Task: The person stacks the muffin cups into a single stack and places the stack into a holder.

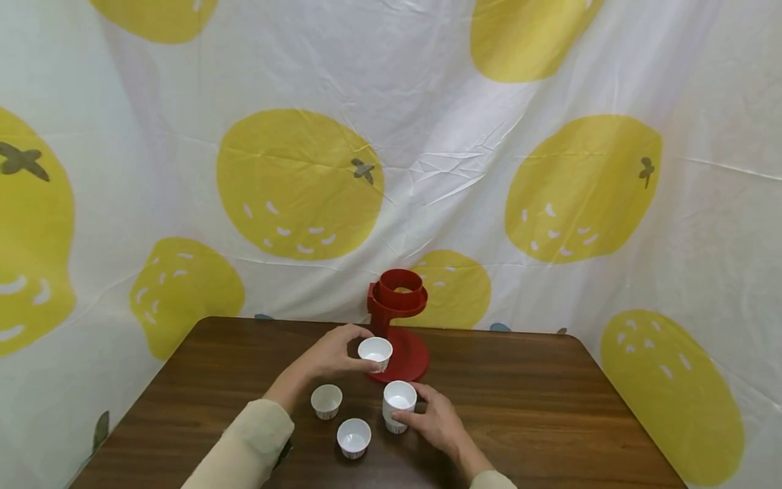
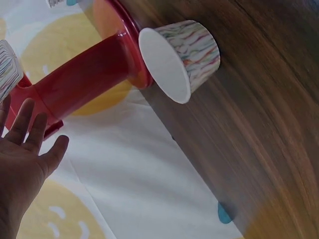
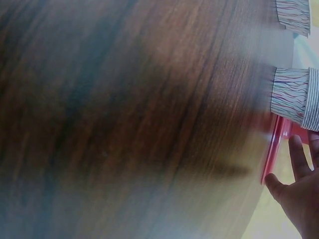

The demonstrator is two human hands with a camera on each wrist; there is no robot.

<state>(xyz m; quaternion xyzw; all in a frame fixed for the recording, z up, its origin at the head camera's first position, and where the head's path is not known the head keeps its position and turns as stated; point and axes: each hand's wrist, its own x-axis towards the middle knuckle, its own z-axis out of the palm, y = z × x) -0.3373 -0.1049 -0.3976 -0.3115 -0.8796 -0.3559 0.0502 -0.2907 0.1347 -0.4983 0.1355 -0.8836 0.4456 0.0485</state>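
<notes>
A white paper baking cup (image 1: 375, 352) is pinched between the thumb and fingers of my left hand (image 1: 336, 353), in front of the red stand (image 1: 380, 322). That cup (image 2: 7, 69) shows only in part at the left wrist view's edge. My right hand (image 1: 438, 420) grips the side of a short stack of the same cups (image 1: 400, 407) on the table. Thin coloured streaks run down the outside of this stack (image 3: 294, 94). Two more cups sit mouth up nearby: one cup (image 1: 326, 401) below my left forearm and hand, another cup (image 1: 354, 438) closer to me.
The red stand has a round base and an upright carrying a ring-shaped holder (image 1: 400, 292) at the table's back edge. Behind the brown wooden table (image 1: 537, 401) hangs a white cloth (image 1: 440, 204) printed with yellow lemons.
</notes>
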